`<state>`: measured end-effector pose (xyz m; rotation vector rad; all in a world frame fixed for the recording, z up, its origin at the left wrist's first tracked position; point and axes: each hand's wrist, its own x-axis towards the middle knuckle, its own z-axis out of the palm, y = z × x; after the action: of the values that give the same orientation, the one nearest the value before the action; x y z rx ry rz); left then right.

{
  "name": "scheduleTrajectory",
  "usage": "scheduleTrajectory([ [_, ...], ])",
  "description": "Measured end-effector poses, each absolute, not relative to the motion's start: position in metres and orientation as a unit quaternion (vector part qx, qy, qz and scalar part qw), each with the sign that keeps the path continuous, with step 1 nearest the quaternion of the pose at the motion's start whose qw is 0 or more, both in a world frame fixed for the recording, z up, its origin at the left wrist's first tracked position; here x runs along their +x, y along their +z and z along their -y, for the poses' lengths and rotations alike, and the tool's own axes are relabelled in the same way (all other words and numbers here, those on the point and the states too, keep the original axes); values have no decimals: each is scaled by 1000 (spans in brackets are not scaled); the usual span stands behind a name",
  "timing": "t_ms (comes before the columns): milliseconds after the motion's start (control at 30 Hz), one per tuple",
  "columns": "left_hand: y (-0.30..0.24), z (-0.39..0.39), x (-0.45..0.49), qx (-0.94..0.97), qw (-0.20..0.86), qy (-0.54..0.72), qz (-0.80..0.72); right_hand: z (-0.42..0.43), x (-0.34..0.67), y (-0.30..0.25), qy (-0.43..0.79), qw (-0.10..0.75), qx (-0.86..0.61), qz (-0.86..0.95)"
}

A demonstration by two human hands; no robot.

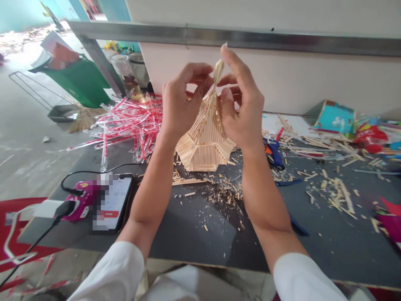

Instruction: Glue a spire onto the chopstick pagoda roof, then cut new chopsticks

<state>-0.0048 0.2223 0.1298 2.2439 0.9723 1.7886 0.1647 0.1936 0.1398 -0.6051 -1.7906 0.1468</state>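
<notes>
My two hands are raised around the narrow top of a stick model point(211, 156), which stands upright on the table between my forearms, towards the far side. My left hand point(184, 98) has thumb and fingers drawn narrow at the left of the slim peak point(219, 69); whether they truly pinch it, I cannot tell. My right hand point(242, 100) is looser — forefinger lifted, thumb and other fingers bent beside the right slope — and I can't tell whether it grips anything.

To work this peak well, I'd judge a light, even touch from both sides best, with the wrists off the slopes: the thin neck looks likely to bend or twist if one side pushes harder, and the wide base should stay flat.

The dark table point(194, 242) is strewn with wood chips point(225, 190) just on the near side of the base. At left lie a heap of red-and-clear wrappers point(134, 121) and, nearer, a phone point(114, 205) beside a purple power block point(79, 200). To the right are a blue tool point(275, 154), scattered sticks and a turquoise box point(335, 117). Beyond run a metal rail point(238, 38) and pale panel point(297, 81); on the far left floor stands a green bin point(78, 81).
</notes>
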Motion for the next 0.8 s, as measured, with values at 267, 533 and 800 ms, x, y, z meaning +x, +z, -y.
scheduleTrajectory([
  [267,132,-215,-1,717,51,606,-341,-195,168,136,85,540,-334,768],
  [533,129,-222,-4,735,42,598,-318,-198,169,135,72,533,-309,785],
  [800,134,-209,3,690,55,619,-371,-198,168,137,67,548,-277,786],
])
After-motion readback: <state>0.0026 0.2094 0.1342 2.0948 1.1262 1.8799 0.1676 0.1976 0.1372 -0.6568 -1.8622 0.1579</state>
